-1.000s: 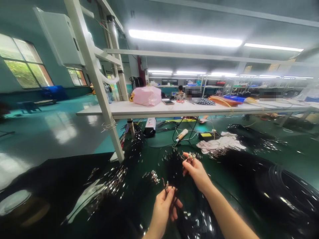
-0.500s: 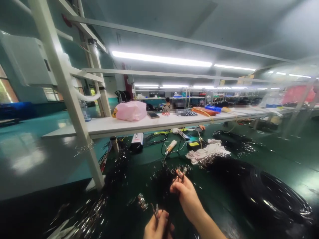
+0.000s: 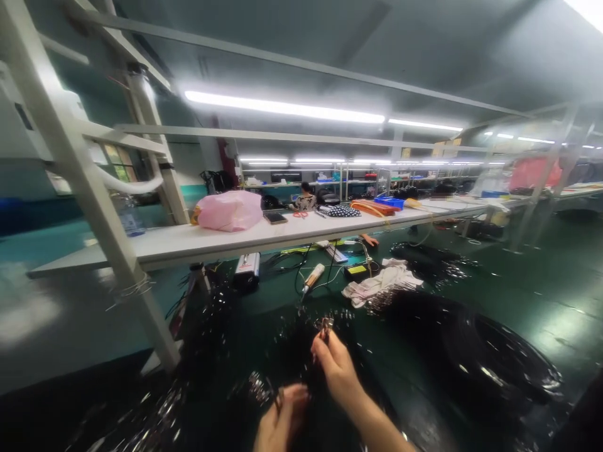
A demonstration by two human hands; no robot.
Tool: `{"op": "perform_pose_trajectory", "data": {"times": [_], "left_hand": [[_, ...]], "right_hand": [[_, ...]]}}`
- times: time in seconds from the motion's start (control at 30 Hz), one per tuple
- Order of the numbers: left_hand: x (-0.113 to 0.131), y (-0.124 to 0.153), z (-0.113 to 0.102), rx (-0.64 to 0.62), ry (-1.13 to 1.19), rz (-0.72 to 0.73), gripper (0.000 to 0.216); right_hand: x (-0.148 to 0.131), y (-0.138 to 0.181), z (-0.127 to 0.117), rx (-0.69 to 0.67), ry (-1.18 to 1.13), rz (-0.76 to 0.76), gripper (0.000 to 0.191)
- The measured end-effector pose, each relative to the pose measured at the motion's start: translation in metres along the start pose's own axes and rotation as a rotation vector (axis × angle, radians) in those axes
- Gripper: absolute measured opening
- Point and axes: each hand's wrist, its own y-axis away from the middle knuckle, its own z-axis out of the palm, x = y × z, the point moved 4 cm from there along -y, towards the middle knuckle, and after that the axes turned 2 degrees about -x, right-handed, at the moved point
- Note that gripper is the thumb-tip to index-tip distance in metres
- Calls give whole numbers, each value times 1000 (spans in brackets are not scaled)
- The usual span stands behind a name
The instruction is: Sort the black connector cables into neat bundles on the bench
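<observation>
My right hand (image 3: pixel 335 367) is raised over the dark green bench and pinches the metal-tipped ends of thin black wires (image 3: pixel 325 324) between its fingertips. Lower down, my left hand (image 3: pixel 279 424) is closed round another black wire, whose metal end (image 3: pixel 273 395) sticks up above the fingers; motion blurs it. Both hands hover over a heap of black wires with shiny terminals (image 3: pixel 292 342).
A large black cable coil (image 3: pixel 494 358) lies at right. White cloth gloves (image 3: pixel 377 285), a yellow-labelled box (image 3: pixel 357 270) and a handheld tool (image 3: pixel 311 278) sit behind. A white shelf (image 3: pixel 155 248) carries a pink bag (image 3: pixel 229 211) and a phone (image 3: pixel 276 217). A white frame post (image 3: pixel 94 194) stands left. A person sits far back.
The view has swung right and tilted up. Both hands have sunk lower in the picture and shifted left, still holding their wires; the left hand is now partly cut off.
</observation>
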Motion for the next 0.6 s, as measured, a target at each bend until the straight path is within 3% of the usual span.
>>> {"op": "perform_pose_trajectory", "data": {"times": [0.13, 0.23, 0.33, 0.47, 0.6], "left_hand": [[38, -10, 7, -81, 100, 82, 46], [49, -10, 23, -246, 262, 61, 32], [44, -6, 33, -390, 348, -58, 34], [34, -4, 30, -463, 315, -157, 39], [29, -7, 27, -503, 246, -250, 41]], "right_hand": [[-7, -7, 5, -253, 164, -150, 26], [-6, -11, 8, -296, 151, -160, 24], [4, -10, 10, -357, 92, 5, 26], [23, -5, 13, -494, -28, 289, 36], [29, -7, 12, -528, -96, 296, 23]]}}
